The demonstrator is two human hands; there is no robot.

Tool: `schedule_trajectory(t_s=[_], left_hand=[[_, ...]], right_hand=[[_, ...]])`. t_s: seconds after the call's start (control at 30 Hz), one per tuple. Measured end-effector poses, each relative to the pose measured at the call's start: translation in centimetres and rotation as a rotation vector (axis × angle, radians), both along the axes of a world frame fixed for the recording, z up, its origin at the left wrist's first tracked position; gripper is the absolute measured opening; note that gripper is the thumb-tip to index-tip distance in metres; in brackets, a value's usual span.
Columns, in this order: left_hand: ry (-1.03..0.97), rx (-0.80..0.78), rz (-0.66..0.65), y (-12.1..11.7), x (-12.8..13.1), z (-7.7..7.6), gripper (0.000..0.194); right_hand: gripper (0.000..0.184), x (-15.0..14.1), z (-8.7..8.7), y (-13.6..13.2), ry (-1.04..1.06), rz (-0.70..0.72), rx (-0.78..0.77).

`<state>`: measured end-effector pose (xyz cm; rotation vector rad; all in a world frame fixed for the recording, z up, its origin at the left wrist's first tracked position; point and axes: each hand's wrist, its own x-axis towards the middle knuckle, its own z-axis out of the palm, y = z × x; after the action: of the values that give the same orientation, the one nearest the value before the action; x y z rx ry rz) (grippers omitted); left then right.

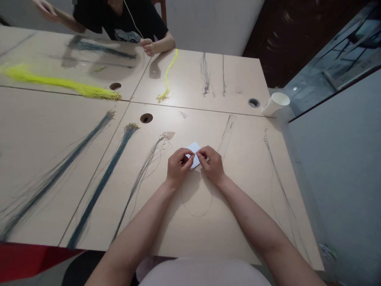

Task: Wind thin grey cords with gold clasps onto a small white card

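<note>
My left hand (179, 163) and my right hand (210, 163) meet above a small white paper pad (195, 162), thumbs and forefingers pinched almost tip to tip. Between them they hold the ends of a thin cord (196, 216), whose loop hangs down onto the table toward me. Whatever sits right at the fingertips is too small to make out. Left of my left hand lies a loose bundle of grey cords (143, 171), its metal ends on a small clear bag (169, 135). A transparent ruler (228, 133) lies just beyond my right hand.
Two dark teal cord bundles (108, 174) stretch across the left side. Yellow cords (59, 82) lie farther back. Several grey cords (276, 174) lie at right. A white paper cup (276, 104) stands at the right edge. Across the table sits a person in a black shirt (125, 20).
</note>
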<state>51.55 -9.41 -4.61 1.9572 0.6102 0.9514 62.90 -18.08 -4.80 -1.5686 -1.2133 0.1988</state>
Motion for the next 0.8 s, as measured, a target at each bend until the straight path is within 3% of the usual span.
schedule_trajectory(t_s=[0.8], left_hand=[[0.012,0.019,0.012,-0.16,0.00,0.15,0.005]], right_hand=[[0.014,0.06,0.04,-0.06,-0.010,-0.002,-0.005]])
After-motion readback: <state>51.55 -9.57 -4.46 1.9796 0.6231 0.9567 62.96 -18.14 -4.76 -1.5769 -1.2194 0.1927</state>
